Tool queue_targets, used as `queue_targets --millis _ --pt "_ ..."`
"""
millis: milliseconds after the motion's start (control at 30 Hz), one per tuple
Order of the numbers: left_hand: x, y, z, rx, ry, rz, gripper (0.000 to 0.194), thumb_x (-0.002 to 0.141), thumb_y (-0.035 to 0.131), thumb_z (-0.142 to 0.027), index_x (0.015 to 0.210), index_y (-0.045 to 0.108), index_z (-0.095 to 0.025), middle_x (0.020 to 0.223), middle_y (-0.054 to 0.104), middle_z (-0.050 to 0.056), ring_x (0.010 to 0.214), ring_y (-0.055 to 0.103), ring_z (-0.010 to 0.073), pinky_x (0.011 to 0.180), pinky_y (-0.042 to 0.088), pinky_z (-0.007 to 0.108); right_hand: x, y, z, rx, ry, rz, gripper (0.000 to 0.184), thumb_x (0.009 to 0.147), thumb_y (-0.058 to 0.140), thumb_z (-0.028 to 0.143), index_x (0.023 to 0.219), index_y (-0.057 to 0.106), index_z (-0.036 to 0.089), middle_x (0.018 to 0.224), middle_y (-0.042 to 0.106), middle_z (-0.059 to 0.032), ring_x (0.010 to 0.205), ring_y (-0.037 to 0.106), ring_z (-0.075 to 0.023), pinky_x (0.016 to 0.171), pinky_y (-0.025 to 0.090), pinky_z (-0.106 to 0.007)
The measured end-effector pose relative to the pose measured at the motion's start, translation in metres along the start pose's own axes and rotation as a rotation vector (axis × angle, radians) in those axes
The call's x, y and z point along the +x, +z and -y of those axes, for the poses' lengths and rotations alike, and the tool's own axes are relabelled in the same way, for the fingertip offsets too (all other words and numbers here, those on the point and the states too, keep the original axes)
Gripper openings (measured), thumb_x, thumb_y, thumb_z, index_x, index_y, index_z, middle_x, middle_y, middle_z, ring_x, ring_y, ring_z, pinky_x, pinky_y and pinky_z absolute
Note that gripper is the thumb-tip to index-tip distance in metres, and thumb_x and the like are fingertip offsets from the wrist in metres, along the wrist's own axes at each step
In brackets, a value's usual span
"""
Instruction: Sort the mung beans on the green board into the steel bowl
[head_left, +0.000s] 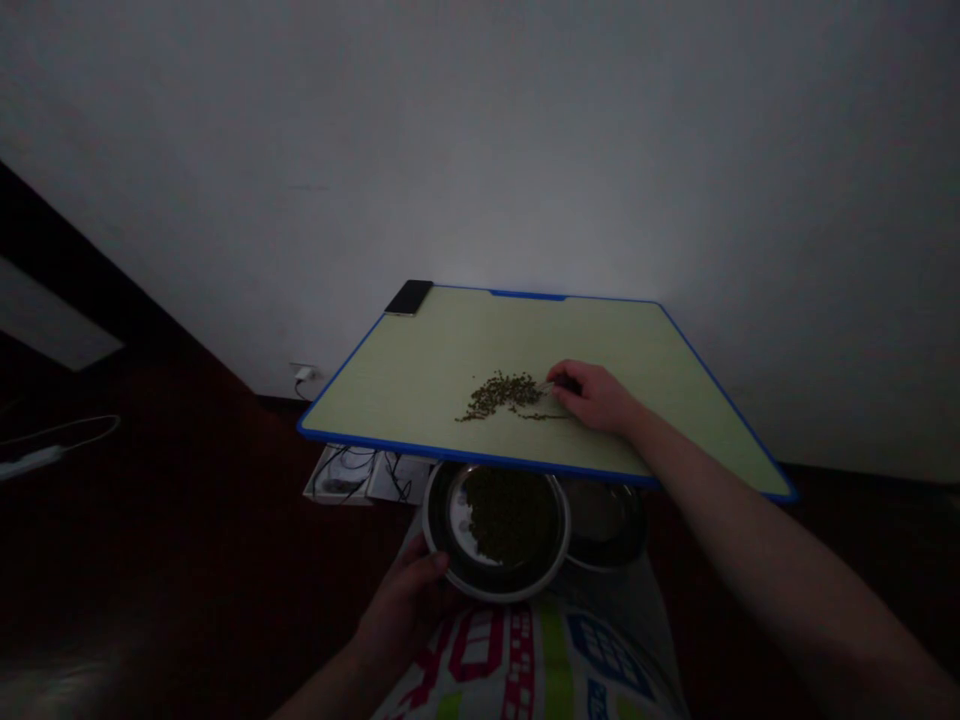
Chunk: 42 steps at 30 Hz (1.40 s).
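A loose heap of small dark brown grains (499, 393) lies near the middle of the pale green tabletop (420, 400). At the right end of the heap, my right hand (589, 392) is closed on a small, thin, pale tool (546, 387) that touches the grains; its exact kind is hard to make out. Below the table's front edge, my left hand (412, 585) grips the rim of a round metal bowl (495, 590) over my lap. Similar dark grains (514, 515) cover much of the bowl's bottom, with bare shiny metal showing at its left.
A second metal bowl (615, 555) sits behind and right of the first, partly under the table. A dark phone (409, 297) lies at the table's back left corner. White boxes with cables (345, 475) are below; a plug (304, 373) is in the wall.
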<state>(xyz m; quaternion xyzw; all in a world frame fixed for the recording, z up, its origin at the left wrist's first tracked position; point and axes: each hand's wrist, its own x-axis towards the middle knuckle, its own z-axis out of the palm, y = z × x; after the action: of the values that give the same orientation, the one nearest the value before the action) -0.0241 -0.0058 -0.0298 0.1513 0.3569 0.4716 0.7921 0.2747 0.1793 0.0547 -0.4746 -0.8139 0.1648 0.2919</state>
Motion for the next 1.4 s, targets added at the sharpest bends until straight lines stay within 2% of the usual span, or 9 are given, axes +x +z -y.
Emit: queue_targets --millis 100,200,367,633,767,933,1300,1400 --pt "0.000 0.002 0.000 0.008 -0.005 0.012 0.029 0.067 0.075 -0.018 0.095 0.074 -0.020 0.098 0.081 0.007 0.085 0.075 0.0255 0.087 0.059 0.042 0.001 0.001 -0.004 0.000 0.018 -0.011 0.018 0.081 0.055 0.023 0.096 0.063 0.018 0.074 0.066 -0.0035 0.066 0.058 -0.0166 0.065 0.044 -0.029" --pt "-0.001 0.004 0.000 0.002 -0.013 0.004 0.033 0.067 0.075 -0.019 0.100 0.073 -0.020 0.102 0.080 0.007 0.092 0.074 0.0266 0.090 0.058 0.042 0.003 0.005 -0.006 0.022 0.014 -0.008 0.019 0.083 0.055 0.025 0.098 0.062 0.017 0.078 0.067 -0.0046 0.068 0.059 -0.0169 0.067 0.045 -0.030" --pt "0.000 0.001 0.001 0.003 -0.012 -0.008 0.033 0.067 0.075 -0.018 0.100 0.074 -0.019 0.096 0.081 0.007 0.090 0.075 0.0273 0.089 0.058 0.043 0.005 0.005 -0.002 0.038 -0.010 0.007 0.018 0.083 0.056 0.024 0.099 0.063 0.017 0.078 0.067 -0.0043 0.068 0.058 -0.0160 0.066 0.045 -0.029" --pt "0.000 0.001 0.002 -0.018 -0.002 -0.013 0.033 0.065 0.076 -0.018 0.098 0.073 -0.020 0.096 0.081 0.006 0.095 0.074 0.0284 0.097 0.054 0.046 0.003 0.004 0.003 0.024 -0.030 0.038 0.019 0.082 0.056 0.022 0.099 0.064 0.018 0.079 0.068 -0.0044 0.069 0.059 -0.0163 0.067 0.045 -0.029" --pt "0.000 0.002 0.002 -0.002 0.003 -0.002 0.034 0.066 0.075 -0.019 0.100 0.074 -0.020 0.098 0.081 0.006 0.096 0.073 0.0279 0.097 0.054 0.046 0.004 0.006 0.005 -0.008 -0.015 0.016 0.019 0.083 0.056 0.022 0.100 0.064 0.018 0.080 0.069 -0.0049 0.068 0.058 -0.0162 0.067 0.045 -0.029" --pt "0.001 0.003 0.001 0.000 0.000 0.001 0.030 0.063 0.078 -0.020 0.093 0.076 -0.020 0.096 0.081 0.006 0.094 0.073 0.0290 0.093 0.056 0.045 0.005 0.009 0.008 -0.030 0.003 0.021 0.020 0.084 0.055 0.023 0.101 0.064 0.017 0.080 0.070 -0.0057 0.069 0.060 -0.0171 0.067 0.045 -0.029" --pt "-0.001 0.001 0.001 0.008 -0.005 0.013 0.040 0.069 0.072 -0.017 0.109 0.071 -0.021 0.100 0.080 0.008 0.103 0.071 0.0311 0.099 0.052 0.048 0.009 0.013 0.011 -0.040 -0.015 0.009 0.020 0.085 0.055 0.024 0.103 0.063 0.018 0.081 0.069 -0.0058 0.069 0.060 -0.0174 0.067 0.046 -0.030" --pt "0.000 0.000 0.001 -0.003 -0.002 0.015 0.036 0.070 0.070 -0.015 0.105 0.071 -0.020 0.101 0.080 0.008 0.102 0.072 0.0300 0.100 0.052 0.048 0.010 0.014 0.011 -0.034 -0.024 0.009 0.020 0.086 0.055 0.023 0.103 0.063 0.018 0.085 0.071 -0.0071 0.072 0.061 -0.0182 0.070 0.046 -0.031"
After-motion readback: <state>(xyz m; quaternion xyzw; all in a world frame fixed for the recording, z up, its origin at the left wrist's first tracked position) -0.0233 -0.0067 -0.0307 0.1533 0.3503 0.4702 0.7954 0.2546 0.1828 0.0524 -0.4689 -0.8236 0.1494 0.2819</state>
